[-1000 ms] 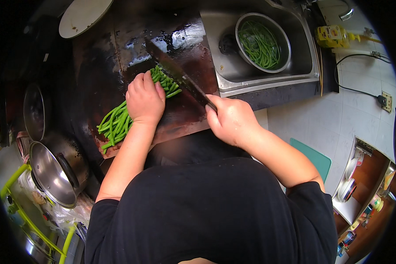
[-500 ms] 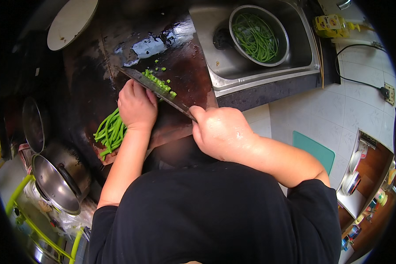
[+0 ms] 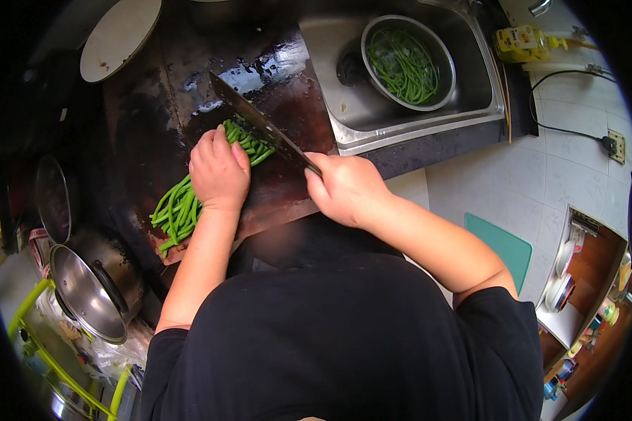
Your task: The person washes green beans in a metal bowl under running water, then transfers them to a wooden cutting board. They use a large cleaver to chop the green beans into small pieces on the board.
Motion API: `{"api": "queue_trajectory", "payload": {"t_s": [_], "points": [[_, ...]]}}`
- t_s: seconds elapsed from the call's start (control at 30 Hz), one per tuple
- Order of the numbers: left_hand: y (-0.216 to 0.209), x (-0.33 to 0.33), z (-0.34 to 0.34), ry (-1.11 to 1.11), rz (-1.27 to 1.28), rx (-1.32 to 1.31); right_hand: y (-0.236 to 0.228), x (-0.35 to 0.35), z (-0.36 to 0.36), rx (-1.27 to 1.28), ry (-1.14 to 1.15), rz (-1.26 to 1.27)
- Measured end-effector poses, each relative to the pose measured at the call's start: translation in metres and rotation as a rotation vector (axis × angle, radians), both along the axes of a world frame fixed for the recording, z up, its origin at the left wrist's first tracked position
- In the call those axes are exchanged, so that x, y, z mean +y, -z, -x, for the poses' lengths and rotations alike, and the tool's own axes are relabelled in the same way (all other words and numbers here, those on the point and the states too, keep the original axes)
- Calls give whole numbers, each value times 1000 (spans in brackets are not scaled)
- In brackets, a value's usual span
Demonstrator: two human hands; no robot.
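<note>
A bunch of green beans lies on the dark wooden board, held under the curled fingers of my left hand. The beans' far ends stick out past those fingers toward the blade. My right hand is closed round the handle of a dark-bladed kitchen knife. The blade slants up to the far left, just beyond the bean ends. It hides most of what lies on its far side.
To the far right, a metal bowl holding more green beans in water stands in the steel sink. A white plate is at the far left. A pot lid and a pot stand at the left, near my arm.
The knife has moved right and away from my left hand, uncovering the bean ends. Cut pieces seen beyond the blade earlier are now mostly hidden. My left hand has barely moved.
</note>
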State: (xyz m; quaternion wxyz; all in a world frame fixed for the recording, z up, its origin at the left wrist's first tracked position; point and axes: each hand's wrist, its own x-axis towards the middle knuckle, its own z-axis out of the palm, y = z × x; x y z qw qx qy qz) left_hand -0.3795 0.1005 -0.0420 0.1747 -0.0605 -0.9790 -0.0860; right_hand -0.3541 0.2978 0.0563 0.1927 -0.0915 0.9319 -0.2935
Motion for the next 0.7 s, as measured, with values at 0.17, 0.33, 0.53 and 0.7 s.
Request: {"api": "queue_trajectory", "payload": {"t_s": [0.17, 0.33, 0.53, 0.7], "points": [[-1, -3, 1, 21, -52, -6, -26, 6, -18, 123, -55, 14], [-2, -1, 1, -9, -80, -17, -34, 5, -24, 115, -112, -1], [-2, -1, 2, -10, -76, 1, -34, -2, -20, -15, -128, -115], [-4, -1, 3, -12, -71, -39, -40, -11, -7, -105, -160, -130]]}}
